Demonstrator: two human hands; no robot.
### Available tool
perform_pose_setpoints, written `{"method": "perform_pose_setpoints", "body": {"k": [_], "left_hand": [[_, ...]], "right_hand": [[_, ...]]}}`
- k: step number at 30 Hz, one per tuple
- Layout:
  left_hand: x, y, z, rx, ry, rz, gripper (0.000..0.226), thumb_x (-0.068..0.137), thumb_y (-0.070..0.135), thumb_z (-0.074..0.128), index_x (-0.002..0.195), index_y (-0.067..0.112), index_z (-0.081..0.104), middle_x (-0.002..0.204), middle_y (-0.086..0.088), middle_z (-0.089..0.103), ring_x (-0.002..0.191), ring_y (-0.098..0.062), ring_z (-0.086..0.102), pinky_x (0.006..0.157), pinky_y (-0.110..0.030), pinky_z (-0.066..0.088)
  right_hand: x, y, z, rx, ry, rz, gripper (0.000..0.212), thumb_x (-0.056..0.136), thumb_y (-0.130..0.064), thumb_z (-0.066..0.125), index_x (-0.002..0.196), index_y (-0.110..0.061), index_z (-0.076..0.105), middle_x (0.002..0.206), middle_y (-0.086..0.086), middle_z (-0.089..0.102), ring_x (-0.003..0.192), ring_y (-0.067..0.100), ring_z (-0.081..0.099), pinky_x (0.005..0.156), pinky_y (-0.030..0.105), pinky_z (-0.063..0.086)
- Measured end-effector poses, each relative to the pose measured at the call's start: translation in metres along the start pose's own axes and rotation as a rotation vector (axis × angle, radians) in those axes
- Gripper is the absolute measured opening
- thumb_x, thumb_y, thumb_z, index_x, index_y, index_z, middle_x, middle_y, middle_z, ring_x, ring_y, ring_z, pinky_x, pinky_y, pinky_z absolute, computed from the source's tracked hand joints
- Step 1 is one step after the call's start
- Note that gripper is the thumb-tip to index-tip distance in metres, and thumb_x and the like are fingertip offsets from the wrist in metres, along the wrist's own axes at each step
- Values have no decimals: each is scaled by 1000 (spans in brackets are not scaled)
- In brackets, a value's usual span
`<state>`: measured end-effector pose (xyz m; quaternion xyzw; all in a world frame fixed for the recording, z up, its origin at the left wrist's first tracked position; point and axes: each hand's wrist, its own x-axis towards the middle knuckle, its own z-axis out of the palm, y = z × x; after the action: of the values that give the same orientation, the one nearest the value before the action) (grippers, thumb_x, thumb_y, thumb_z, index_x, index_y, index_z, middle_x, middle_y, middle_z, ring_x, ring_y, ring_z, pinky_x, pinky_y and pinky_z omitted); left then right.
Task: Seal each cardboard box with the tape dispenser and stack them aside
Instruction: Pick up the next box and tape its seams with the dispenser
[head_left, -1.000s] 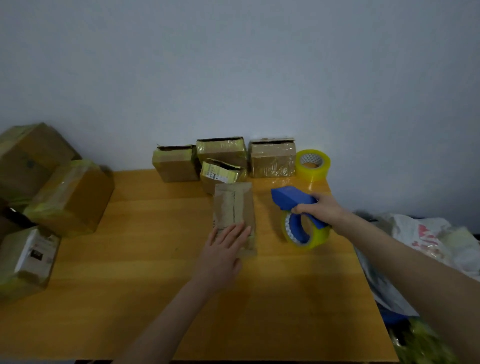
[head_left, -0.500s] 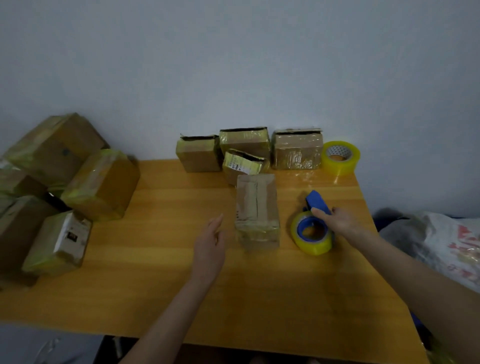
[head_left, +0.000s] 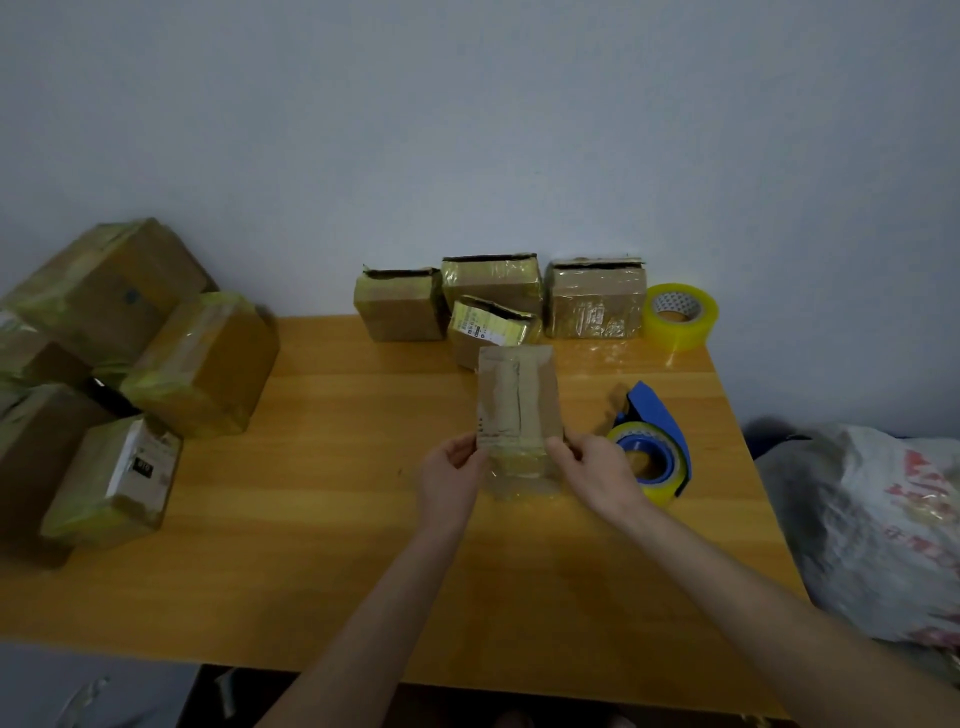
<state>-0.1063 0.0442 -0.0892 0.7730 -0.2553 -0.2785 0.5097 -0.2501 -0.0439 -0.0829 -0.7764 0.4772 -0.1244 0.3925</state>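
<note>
Gripping box (head_left: 519, 400) at its near corners: left hand (head_left: 449, 478) and right hand (head_left: 597, 475) each clamped a side, likely for lifting; tape dispenser (head_left: 655, 439) lay idle alongside.

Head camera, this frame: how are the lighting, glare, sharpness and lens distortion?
Head view: dim, flat, bluish light, faint shadows on the table. Head view: glare on the taped back boxes and tape roll. Head view: wide-angle stretch toward the edges, around the left pile. Head view: slightly soft overall, also the box gripped by the left hand and right hand.
</note>
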Motion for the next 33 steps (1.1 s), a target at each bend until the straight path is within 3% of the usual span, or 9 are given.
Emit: {"method": "perform_pose_setpoints", "body": {"k": [3, 8, 11, 15, 17, 21, 27, 30, 33], "left_hand": [[3, -7, -5, -76, -35, -52, 22, 85, 13, 70, 106, 14, 69, 99, 4, 71, 91, -3, 65, 79, -17, 52], [1, -15, -2, -6, 14, 97, 21, 83, 3, 70, 99, 17, 70, 83, 19, 66, 75, 16, 61, 70, -5, 49], [2, -21, 2, 116, 25, 212, 19, 83, 8, 70, 100, 17, 69, 85, 18, 65, 79, 10, 61, 75, -9, 50], [7, -27, 6, 247, 56, 299, 24, 77, 13, 78, 92, 15, 60, 85, 9, 63, 78, -3, 60, 71, -14, 51], [11, -29, 4, 288, -10, 270, 38, 73, 20, 81, 101, 19, 55, 96, 6, 63, 88, -8, 61, 71, -12, 50], [23, -19, 2, 327, -199, 294, 90, 76, 28, 79, 148, 15, 26, 141, -2, 46, 124, -15, 48, 102, -31, 44], [26, -23, 8, 450, -194, 387, 79, 91, 17, 63, 152, 21, 13, 123, -13, 61, 100, -20, 61, 84, -19, 45], [21, -30, 6, 351, -156, 377, 80, 91, 8, 61, 150, 29, 12, 116, -2, 63, 90, -11, 60, 74, -5, 43], [24, -31, 1, 276, -205, 354, 83, 90, 6, 61, 151, 29, 10, 126, 14, 51, 104, -2, 56, 82, -3, 41]], "right_hand": [[0, 6, 0, 54, -12, -6, 39, 101, -34, 44, 100, -1, 64, 59, -1, 48, 51, 12, 43, 42, 17, 30], [1, 9, 3, -64, 29, -59, 35, 97, -22, 56, 130, -13, 58, 78, -7, 63, 63, 2, 50, 49, 9, 35], [2, 11, 9, -120, 118, -66, 38, 92, -23, 64, 129, -14, 60, 88, 0, 69, 71, 8, 55, 55, 11, 38], [6, 15, 12, -190, 120, 3, 44, 84, -37, 71, 119, -12, 61, 89, 2, 68, 80, 16, 63, 69, 29, 55], [8, 15, 8, -268, 97, 34, 58, 78, -49, 73, 122, -15, 55, 102, 2, 66, 89, 18, 63, 73, 32, 55], [16, 4, 4, -249, 79, -72, 93, 78, -59, 67, 150, -22, 21, 130, 7, 57, 106, 25, 62, 78, 38, 55], [20, 7, 14, -494, 14, -148, 83, 95, -48, 50, 154, -27, -5, 102, 11, 70, 81, 25, 66, 72, 36, 56], [23, 17, 14, -491, -5, -181, 81, 96, -44, 51, 153, -32, -5, 95, 10, 71, 76, 24, 66, 71, 36, 56], [29, 23, 7, -382, -74, -197, 86, 93, -39, 59, 153, -36, -3, 110, 9, 70, 84, 21, 66, 75, 32, 56]]}}
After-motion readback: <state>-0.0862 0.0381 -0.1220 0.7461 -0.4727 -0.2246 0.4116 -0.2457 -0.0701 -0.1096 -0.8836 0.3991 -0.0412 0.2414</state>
